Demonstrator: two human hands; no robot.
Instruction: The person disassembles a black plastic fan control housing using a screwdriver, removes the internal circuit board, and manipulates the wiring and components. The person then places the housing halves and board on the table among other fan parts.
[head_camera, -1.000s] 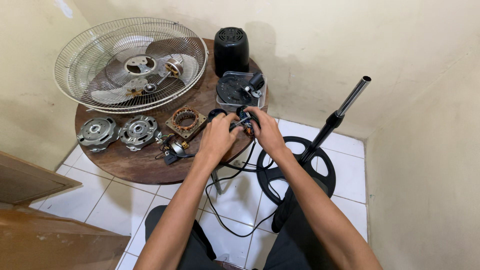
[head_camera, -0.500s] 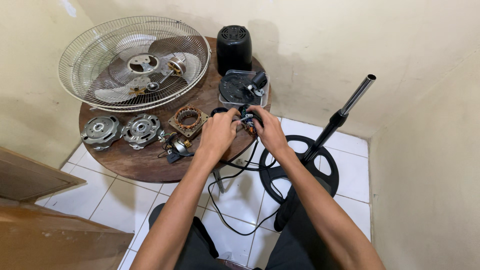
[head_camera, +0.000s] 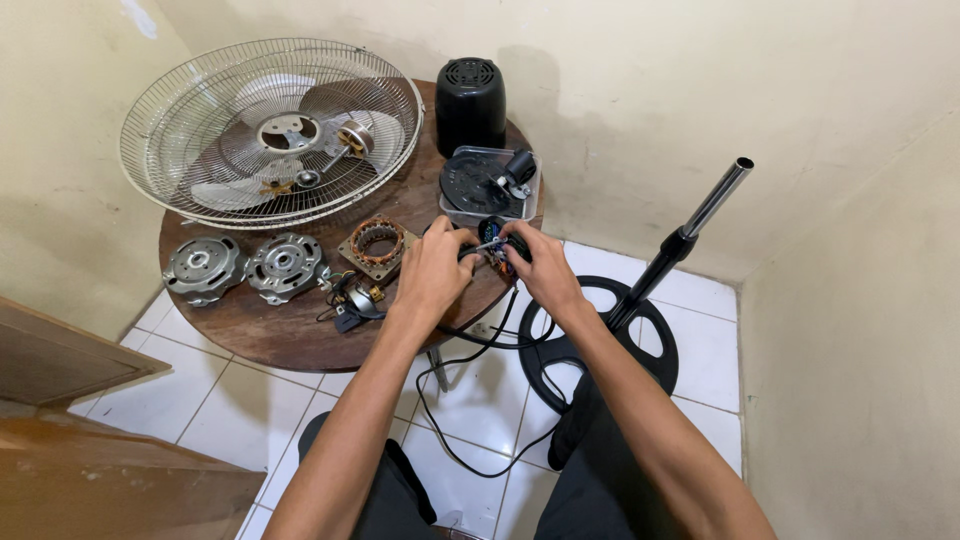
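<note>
Both hands meet at the near edge of the round wooden table, over a small black switch/wiring part w/ coloured leads. Left hand is closed round its left side, fingers curled under; right hand pinches the right side, thumb on top. A thin metal tool tip seems to poke between them, prob. a screwdriver or lead end; too small to say.

The part sits just off the table's front-right rim, below the clear tray holding a black disc piece. The black cord hangs from it down past the table to the tiled floor.

To do this well, I'd judge: keep the left hand braced on the table edge so the part can't twist, work the right w/ fingertips only, and keep slack in the cord so it doesn't tug the leads.

Further in on the table: copper-wound stator, two grey motor end caps, fan guard at the back, black motor cover.
</note>
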